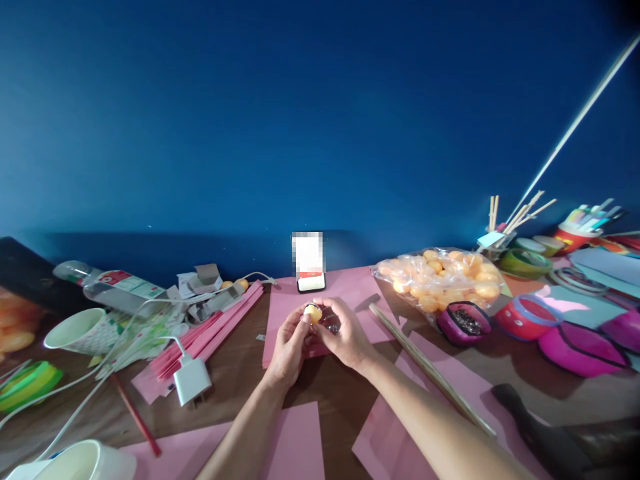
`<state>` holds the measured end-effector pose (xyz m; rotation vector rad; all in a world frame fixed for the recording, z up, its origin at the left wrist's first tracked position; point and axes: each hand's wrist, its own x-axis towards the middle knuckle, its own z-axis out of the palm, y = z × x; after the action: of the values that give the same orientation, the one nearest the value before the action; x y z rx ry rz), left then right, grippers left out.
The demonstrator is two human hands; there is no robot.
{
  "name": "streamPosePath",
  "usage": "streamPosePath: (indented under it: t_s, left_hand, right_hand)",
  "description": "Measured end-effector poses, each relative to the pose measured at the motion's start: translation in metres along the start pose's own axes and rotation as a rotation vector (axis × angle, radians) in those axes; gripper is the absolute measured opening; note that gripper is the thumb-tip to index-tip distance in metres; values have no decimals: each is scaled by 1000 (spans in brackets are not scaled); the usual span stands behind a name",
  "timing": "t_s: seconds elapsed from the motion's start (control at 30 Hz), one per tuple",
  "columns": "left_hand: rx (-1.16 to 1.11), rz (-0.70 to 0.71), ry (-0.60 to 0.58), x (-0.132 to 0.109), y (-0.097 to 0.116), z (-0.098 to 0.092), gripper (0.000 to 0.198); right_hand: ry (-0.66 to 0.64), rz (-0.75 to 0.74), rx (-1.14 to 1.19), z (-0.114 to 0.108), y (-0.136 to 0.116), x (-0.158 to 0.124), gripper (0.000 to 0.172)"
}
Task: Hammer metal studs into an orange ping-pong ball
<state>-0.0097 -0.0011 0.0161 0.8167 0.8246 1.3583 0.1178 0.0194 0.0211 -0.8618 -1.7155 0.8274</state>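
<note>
Over pink paper (345, 287) in the middle of the table, my two hands meet. A small yellow-orange ball (313, 313) sits between my left thumb and fingers, and my left hand (290, 347) is closed on it. Close against it, my right hand (345, 333) has its fingers curled inward with the thumb reaching toward the ball. Something small, dark and shiny (333, 329) shows by the right fingers; its kind cannot be made out. Just behind the hands, a phone (311, 283) leans upright near the wall, its screen blurred.
To the right lie a plastic bag of orange balls (435, 273), a purple bowl of small dark pieces (463, 323) and a wooden stick (430, 367). On the left are a charger (192, 380), pink paper strips (220, 327), a bottle (125, 290) and a paper cup (75, 330).
</note>
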Motion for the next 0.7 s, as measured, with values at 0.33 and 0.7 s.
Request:
streamPosePath:
  t_s: [0.33,0.7]
  left_hand:
    - [17,-32,-21,-1,2,1,35]
    - [-2,-27,9,-1,3,3,42]
  right_hand:
    - [8,-51,-32,0,-3,0,32]
    - [2,-42,-15,1,-3,-1,32]
